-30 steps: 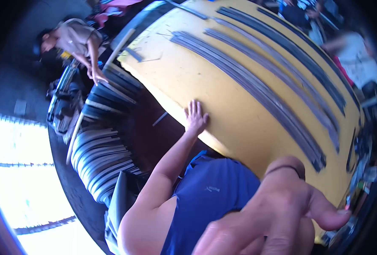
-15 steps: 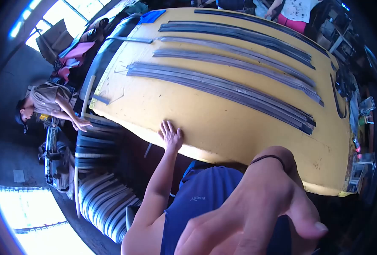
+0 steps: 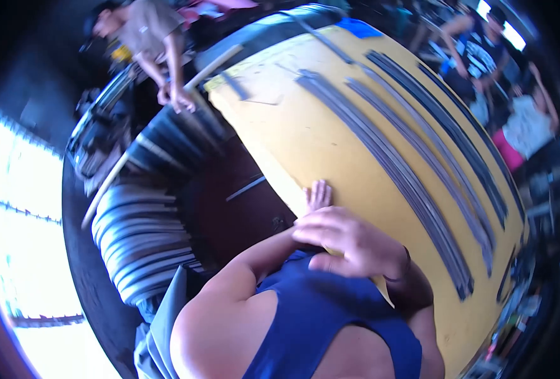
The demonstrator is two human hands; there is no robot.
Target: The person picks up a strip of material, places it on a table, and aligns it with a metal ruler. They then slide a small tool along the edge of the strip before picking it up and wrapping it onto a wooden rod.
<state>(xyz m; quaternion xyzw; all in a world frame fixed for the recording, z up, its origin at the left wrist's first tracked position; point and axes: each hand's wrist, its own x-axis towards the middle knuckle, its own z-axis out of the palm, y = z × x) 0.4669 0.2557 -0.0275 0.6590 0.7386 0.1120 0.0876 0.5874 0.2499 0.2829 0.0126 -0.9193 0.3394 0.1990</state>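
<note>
My left hand (image 3: pixel 318 194) lies flat on the near edge of the yellow table (image 3: pixel 286 136), fingers spread, holding nothing. In front of my chest, my right hand (image 3: pixel 349 243) hangs in the air over my left forearm, its fingers loosely bent and apart, with nothing seen in it. A dark band circles the right wrist. Beyond my hands, bundles of long dark strips (image 3: pixel 387 161) run lengthwise on the table.
A co-worker (image 3: pixel 157 47) stands at the upper left, hands near a stack of dark strips (image 3: pixel 144 237) hung over a rail. Two people (image 3: pixel 479 54) are beyond the table's far side. A blue piece (image 3: pixel 359 28) rests at the table's far corner.
The view has turned, so the table and strips now slant down to the right. My right hand has moved up from low in front to above my left forearm. My left hand stays on the table.
</note>
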